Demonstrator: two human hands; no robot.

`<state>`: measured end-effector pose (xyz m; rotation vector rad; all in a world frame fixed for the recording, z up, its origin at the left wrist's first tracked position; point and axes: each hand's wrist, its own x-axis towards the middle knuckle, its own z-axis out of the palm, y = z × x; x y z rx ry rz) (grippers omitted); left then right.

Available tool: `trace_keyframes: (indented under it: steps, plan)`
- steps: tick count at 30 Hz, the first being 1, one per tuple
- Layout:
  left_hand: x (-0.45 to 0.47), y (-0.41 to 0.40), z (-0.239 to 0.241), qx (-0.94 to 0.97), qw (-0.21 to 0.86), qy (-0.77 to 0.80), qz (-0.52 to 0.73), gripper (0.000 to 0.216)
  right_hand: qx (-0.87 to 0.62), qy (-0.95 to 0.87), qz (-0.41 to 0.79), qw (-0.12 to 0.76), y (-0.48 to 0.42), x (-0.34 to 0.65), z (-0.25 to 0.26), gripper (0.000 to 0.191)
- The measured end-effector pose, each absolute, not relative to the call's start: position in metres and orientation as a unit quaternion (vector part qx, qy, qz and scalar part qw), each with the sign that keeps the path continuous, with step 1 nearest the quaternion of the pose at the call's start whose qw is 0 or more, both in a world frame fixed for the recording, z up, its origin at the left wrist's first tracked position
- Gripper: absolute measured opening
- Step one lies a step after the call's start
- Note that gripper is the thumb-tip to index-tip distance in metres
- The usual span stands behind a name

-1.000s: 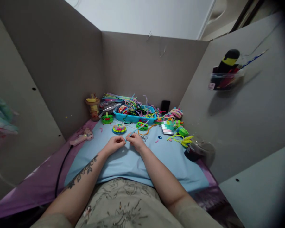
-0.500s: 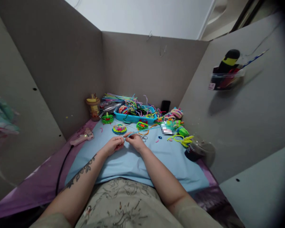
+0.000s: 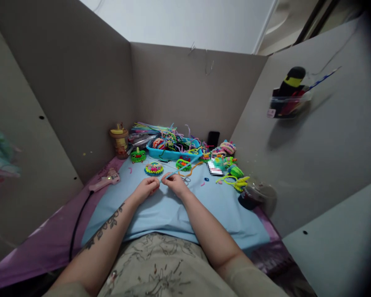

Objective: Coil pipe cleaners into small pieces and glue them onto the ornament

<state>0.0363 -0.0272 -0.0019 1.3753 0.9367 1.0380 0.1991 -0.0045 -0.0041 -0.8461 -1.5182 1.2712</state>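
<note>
A light blue pipe cleaner (image 3: 185,166) runs up and to the right from between my two hands. My right hand (image 3: 174,183) pinches it between thumb and fingers. Close beside it, my left hand (image 3: 146,189) has its fingers closed around the near end, most of which they hide. Just beyond the left hand sits a round piece of colourful pipe cleaner work (image 3: 153,168). Behind the blue strand are a green figure (image 3: 183,165) and an orange pipe cleaner (image 3: 193,170). Scissors (image 3: 186,180) lie partly hidden behind my right hand.
A blue basket (image 3: 173,154) full of pipe cleaners stands at the back. On the left lies a pink glue gun (image 3: 106,181) with a black cord. Finished figures (image 3: 235,171) and a dark-based container (image 3: 250,199) are at the right. Grey panels enclose the table.
The blue pipe cleaner's free end has swung from pointing right to a steeper angle up and away. My hands stand slightly further apart, and the whole view has shifted a little.
</note>
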Motion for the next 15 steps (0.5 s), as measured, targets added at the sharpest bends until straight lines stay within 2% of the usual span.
trace_keyframes:
  steps: [9, 15]
  plan:
    - [0.043, -0.02, -0.006, 0.514, 0.499, 0.447, 0.536, 0.029, -0.391, -0.621, 0.437, 0.52, -0.009, 0.196, -0.004, 0.017]
    - [0.063, -0.018, -0.012, 0.441, 0.539, 0.436, 0.57, 0.044, -0.397, -0.659, 0.33, 0.546, -0.016, 0.194, 0.0, 0.008]
